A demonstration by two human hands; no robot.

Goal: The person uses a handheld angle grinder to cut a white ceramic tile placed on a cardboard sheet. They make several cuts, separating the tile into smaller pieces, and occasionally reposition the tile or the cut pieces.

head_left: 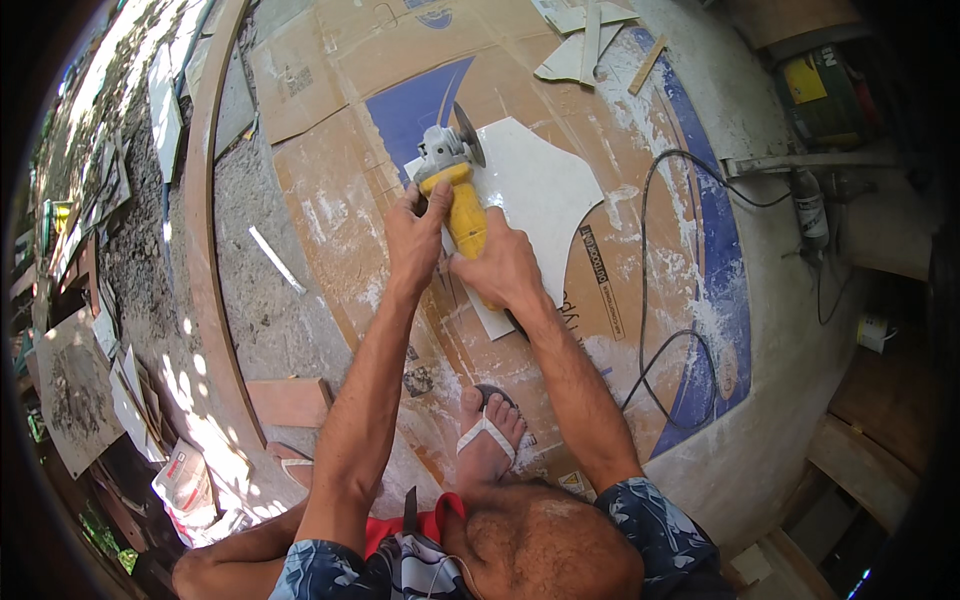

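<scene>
Both my hands are on a yellow angle grinder [466, 212] with a grey metal head and a dark cutting disc [468, 135]. My left hand [414, 238] grips it near the head, thumb against the yellow body. Farther back, my right hand [500, 262] is wrapped around the handle. Under the grinder lies a white tile [545, 190] with a curved cut along its right side. The disc stands upright over the tile's upper left part; whether it touches is unclear. Below the tile is a dusty flattened cardboard sheet [340, 220].
A black cord [643, 250] loops over the cardboard on the right. Tile offcuts [580, 50] and a thin wooden strip [648, 65] lie at the far edge. A long curved-looking wooden board [203, 200] runs along the left. My sandalled foot [490, 435] is close below the tile. A white bucket [186, 485] stands lower left.
</scene>
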